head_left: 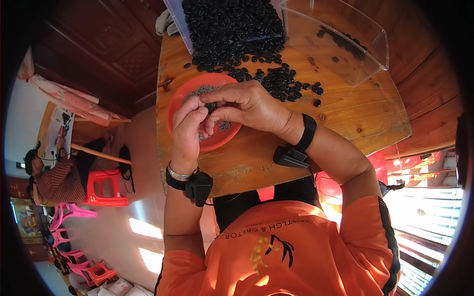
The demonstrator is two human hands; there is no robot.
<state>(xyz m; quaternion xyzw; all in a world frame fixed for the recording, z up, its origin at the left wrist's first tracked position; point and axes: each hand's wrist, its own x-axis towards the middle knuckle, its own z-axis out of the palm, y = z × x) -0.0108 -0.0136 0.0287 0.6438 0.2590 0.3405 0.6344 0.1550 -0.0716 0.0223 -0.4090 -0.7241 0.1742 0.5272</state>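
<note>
My left hand (190, 130) and my right hand (247, 106) meet over a red plate (178, 98) that holds several small grey metal pieces (202, 90). The fingertips of both hands pinch together around a small dark part just above the plate. What exactly sits between the fingers is too small to tell. A pile of small black rubber rings (276, 79) lies on the wooden table (345, 118) just beyond my right hand. Both wrists wear black bands with small black devices.
A clear plastic bin (340, 44) with a few black rings stands at the far right of the table. Another tray full of black rings (227, 22) sits at the far edge. Another person sits at a table lower left, near red and pink plastic stools (106, 190).
</note>
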